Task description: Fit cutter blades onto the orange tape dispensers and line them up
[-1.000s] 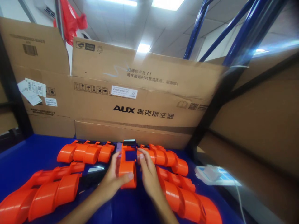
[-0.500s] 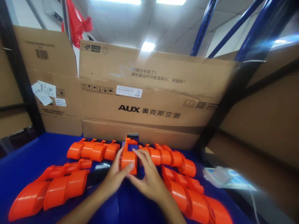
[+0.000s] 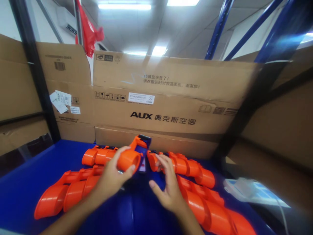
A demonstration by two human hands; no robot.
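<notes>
Your left hand grips a tilted orange part; your right hand, thumb spread wide, hangs near the back-right orange row

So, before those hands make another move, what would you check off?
1. Left hand has a grip on the orange piece: ok.
2. Orange piece upright: not ok, it is tilted.
3. Right hand off that piece: ok, open and apart from it.
4. Right fingertips clear of the back-right orange row: cannot tell, they overlap in view.
5. Screen of the phone-like object readable: cannot tell, partly hidden.
</notes>
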